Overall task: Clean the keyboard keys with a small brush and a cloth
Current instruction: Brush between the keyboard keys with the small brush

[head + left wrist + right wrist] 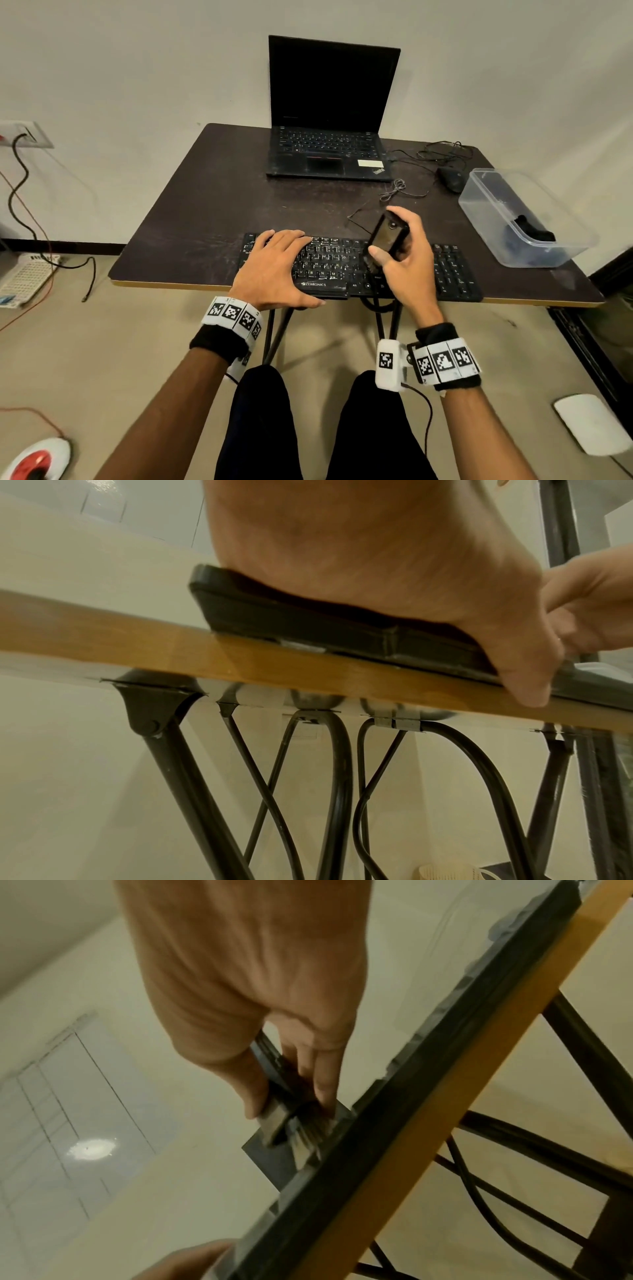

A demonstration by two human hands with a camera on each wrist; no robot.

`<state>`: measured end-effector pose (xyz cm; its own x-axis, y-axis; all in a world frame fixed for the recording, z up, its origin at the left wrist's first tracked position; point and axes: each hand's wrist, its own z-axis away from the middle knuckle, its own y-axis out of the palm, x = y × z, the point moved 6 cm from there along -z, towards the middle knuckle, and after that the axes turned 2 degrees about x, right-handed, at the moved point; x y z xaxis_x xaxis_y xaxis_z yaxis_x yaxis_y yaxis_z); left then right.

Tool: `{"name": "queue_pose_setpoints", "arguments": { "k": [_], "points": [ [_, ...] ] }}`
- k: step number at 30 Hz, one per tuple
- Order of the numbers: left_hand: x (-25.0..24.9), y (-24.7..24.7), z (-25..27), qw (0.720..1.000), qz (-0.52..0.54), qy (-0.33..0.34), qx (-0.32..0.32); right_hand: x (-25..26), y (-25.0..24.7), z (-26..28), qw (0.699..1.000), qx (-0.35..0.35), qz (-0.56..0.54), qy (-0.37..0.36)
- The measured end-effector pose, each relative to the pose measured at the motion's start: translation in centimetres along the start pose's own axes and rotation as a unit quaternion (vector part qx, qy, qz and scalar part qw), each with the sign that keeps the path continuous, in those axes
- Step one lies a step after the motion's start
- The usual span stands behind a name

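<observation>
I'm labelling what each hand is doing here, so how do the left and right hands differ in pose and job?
The left hand lies flat, fingers spread, on the keyboard, apparently steadying it; the right hand is raised on its side over the keys. The left hand holds nothing, while the right hand grips a small dark brush, bristles pointed down at the keys. Both work over the same keyboard at the table's near edge, and both wrists wear marker bands.
</observation>
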<state>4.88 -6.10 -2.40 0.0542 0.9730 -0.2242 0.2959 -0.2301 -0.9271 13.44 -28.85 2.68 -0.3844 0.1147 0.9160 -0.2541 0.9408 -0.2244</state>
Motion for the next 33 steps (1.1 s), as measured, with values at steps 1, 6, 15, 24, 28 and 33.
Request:
{"name": "queue_pose_setpoints", "arguments": {
  "k": [1, 6, 15, 24, 28, 33],
  "points": [
    [0.0, 0.0, 0.0, 1.000, -0.001, 0.001, 0.002, 0.1, 0.4, -0.1, 0.999, 0.032, -0.010, 0.006],
    [-1.8, 0.8, -0.4, 1.000, -0.001, 0.002, 0.010, -0.3, -1.4, 0.6, 0.999, -0.048, 0.025, 0.006],
    [-2.6, 1.4, -0.9, 1.000, -0.006, 0.003, 0.014, 0.0, -1.7, 0.0, 0.999, -0.030, 0.040, 0.002],
    [-2.7, 1.4, -1.0, 1.000, -0.004, 0.004, 0.017, 0.2, 0.5, -1.1, 0.998, -0.002, 0.063, 0.005],
    [-1.6, 0.6, -0.8, 0.998, 0.014, 0.026, 0.054, 0.5, 1.3, -1.6, 0.995, 0.040, 0.087, 0.009],
    [2.2, -1.0, 0.8, 0.998, 0.047, 0.005, 0.045, 0.4, 0.5, -1.3, 0.999, -0.008, 0.042, 0.013]
  ]
}}
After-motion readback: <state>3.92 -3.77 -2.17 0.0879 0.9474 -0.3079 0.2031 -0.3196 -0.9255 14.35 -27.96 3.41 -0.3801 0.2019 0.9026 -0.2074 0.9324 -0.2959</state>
